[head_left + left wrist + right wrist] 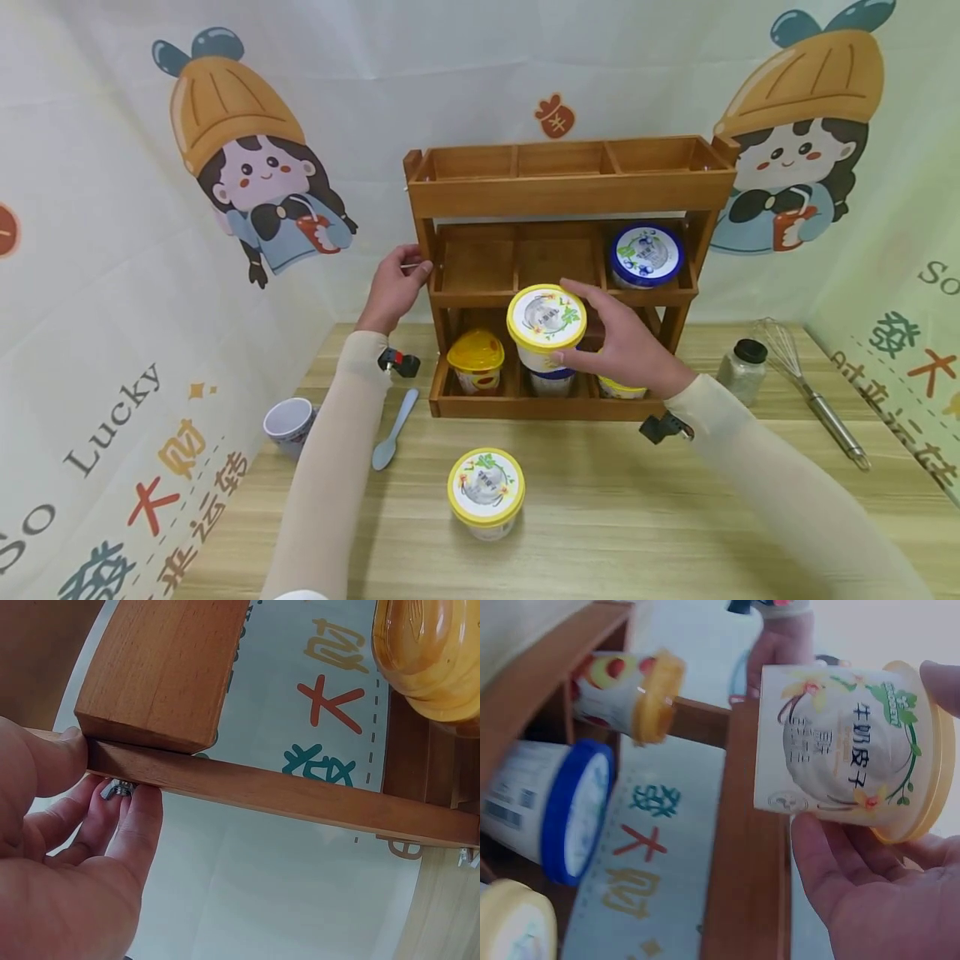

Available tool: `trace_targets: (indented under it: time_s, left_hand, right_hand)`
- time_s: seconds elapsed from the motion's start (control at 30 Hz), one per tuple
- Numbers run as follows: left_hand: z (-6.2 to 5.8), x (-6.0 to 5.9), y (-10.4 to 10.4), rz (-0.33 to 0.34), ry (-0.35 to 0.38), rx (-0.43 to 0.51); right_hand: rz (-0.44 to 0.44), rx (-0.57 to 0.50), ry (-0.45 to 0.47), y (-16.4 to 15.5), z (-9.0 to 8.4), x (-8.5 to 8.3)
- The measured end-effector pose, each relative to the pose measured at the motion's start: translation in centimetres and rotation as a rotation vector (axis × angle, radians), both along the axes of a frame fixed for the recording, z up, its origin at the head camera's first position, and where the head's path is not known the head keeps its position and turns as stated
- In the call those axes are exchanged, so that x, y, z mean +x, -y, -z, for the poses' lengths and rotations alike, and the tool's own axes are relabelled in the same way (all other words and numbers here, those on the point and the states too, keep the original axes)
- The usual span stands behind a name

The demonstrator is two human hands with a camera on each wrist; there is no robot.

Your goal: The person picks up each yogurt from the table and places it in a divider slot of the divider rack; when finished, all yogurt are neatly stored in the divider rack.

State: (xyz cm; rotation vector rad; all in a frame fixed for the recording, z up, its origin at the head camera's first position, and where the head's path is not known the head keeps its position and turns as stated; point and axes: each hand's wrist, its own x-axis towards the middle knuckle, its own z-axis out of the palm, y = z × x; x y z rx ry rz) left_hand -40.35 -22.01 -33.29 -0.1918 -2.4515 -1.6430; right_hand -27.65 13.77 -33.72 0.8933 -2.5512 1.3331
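My right hand (630, 342) grips a yogurt cup (546, 321) with a yellow-rimmed lid, upright in front of the wooden shelf (570, 197). In the right wrist view, the cup's printed side (847, 742) faces the camera. My left hand (393, 287) pinches the shelf's left side post (285, 791), thumb on one face and fingers by a wing nut (120, 788). A blue-lidded cup (647, 257) sits in the middle tier's right compartment. The bottom tier bears a cup with a yellow domed lid (476, 354), a partly hidden blue-lidded cup (552, 383) and a yellow-lidded cup (622, 389).
Another yellow-lidded cup (486, 492) stands on the table in front of the shelf. To the left are a small mug (288, 419) and a pale blue spoon (396, 429). A black-capped jar (744, 371) and a whisk (825, 408) are at right.
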Motion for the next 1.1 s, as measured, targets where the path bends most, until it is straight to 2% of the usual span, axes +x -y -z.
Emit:
trace_targets:
  time_s: [0.3, 0.5, 0.63, 0.77, 0.93, 1.1]
  left_hand:
    - [-0.1, -0.1, -0.1, 0.005, 0.0, 0.005]
    - [-0.1, -0.1, 0.0, 0.006, -0.003, 0.002]
    - [-0.1, -0.1, 0.1, 0.005, -0.002, 0.006]
    - [0.0, -0.1, 0.1, 0.004, 0.003, 0.005]
    - [0.0, -0.2, 0.0, 0.004, 0.007, 0.001]
    - [-0.1, -0.1, 0.0, 0.007, 0.008, 0.009]
  right_hand:
    - [0.111, -0.058, -0.029, 0.0, -2.5, -1.9]
    - [0.154, -0.132, -0.021, 0.6, -3.3, -4.1]
    - [0.178, -0.16, -0.025, 1.2, -3.6, -5.3]
    - [0.219, -0.161, -0.076, 1.9, -3.7, -6.1]
    - [0.294, -0.137, -0.133, 2.6, -3.7, -6.8]
    - [0.311, -0.092, -0.168, 2.8, -3.1, -7.5]
